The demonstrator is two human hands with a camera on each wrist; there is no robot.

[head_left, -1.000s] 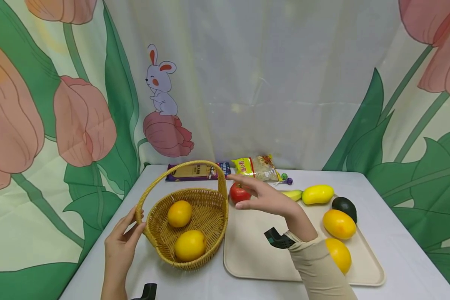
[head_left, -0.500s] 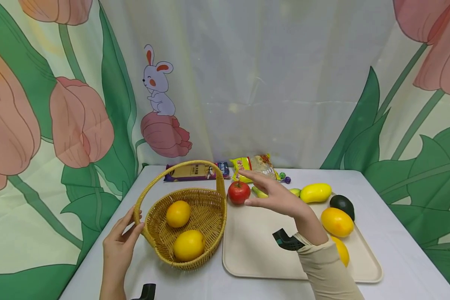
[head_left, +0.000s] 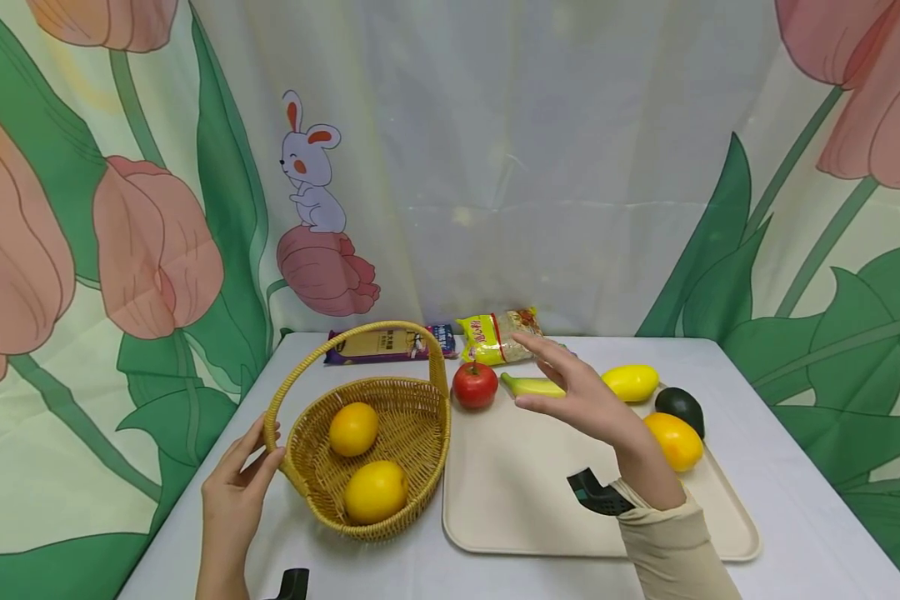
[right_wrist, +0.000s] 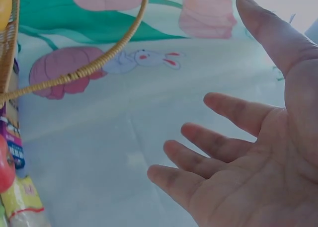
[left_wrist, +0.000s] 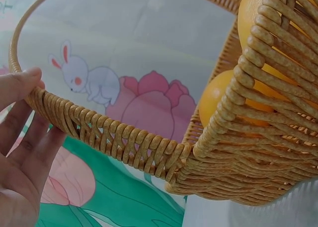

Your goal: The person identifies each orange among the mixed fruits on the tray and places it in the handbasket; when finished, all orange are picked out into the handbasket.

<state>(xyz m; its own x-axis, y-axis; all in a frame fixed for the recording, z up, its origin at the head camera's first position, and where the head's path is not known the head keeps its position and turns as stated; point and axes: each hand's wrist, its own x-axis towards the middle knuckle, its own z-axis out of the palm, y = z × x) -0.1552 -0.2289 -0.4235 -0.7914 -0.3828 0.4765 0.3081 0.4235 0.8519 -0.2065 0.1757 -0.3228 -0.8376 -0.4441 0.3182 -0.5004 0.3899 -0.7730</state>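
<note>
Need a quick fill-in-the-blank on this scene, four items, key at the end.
1. The left hand grips the basket by its ____.
2. Inside the basket, the head view shows ____ yellow-orange fruits.
3. The right hand, its fingers spread in the right wrist view, holds ____.
4. In the head view, the beige tray lies to the ____ of the basket.

Missing words: handle; two; nothing; right.

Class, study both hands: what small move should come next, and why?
Probably bring the right hand down to the orange-yellow fruit on the tray: that hand is empty, the left hand grips the handle, and two similar fruits lie in the basket.
</note>
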